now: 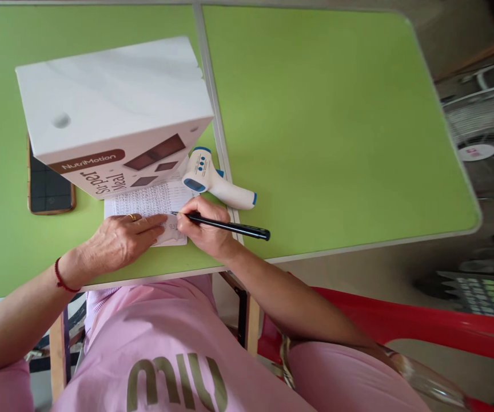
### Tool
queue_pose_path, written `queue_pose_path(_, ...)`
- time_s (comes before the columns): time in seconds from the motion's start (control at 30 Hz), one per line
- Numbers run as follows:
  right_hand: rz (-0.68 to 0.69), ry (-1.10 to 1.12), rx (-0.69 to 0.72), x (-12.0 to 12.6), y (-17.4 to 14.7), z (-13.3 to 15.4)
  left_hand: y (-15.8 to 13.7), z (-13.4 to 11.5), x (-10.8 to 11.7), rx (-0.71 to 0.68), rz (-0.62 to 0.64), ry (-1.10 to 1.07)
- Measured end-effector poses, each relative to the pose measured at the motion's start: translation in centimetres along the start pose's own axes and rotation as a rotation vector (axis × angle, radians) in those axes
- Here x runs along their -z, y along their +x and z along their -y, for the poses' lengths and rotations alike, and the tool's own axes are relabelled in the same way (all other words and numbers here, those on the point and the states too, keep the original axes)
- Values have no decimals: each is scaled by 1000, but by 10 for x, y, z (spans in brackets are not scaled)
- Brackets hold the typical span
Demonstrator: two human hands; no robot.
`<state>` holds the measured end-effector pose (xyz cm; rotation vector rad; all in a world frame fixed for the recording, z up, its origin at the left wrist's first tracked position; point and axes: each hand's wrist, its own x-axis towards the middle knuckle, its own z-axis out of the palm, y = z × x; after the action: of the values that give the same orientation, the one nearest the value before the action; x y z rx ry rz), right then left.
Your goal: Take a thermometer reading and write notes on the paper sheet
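Observation:
My right hand (206, 228) is closed around a black pen (234, 225), whose tip meets a white sheet of paper (142, 200) covered in rows of handwriting. Flat across the lower part of the sheet lies my left hand (120, 237), fingers stretched out toward the pen tip. A ring and a red cord bracelet are on that side. Just beyond my right hand rests a white and blue infrared thermometer (230, 191), lying on its side. The large white NutriMotion box (118, 97) stands behind the paper and hides its far part.
Left of the box, a phone (52, 189) in a brown case lies partly hidden. Everything sits on a green folding table (337, 114) with a pale seam. A fan (482, 137) stands past the right edge, and a red chair (401, 320) is at the lower right.

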<state>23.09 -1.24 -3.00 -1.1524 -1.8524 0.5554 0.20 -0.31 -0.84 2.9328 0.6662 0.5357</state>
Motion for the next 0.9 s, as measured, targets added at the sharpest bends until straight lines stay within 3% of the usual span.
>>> queue_pose_path(0.3, -80, -44, -15, -1, -2, 0, 1, 0, 0, 5, -11, -7)
queue_pose_path(0.9, -77, -76, -28, -2, -2, 0, 0, 0, 1, 3, -10, 0)
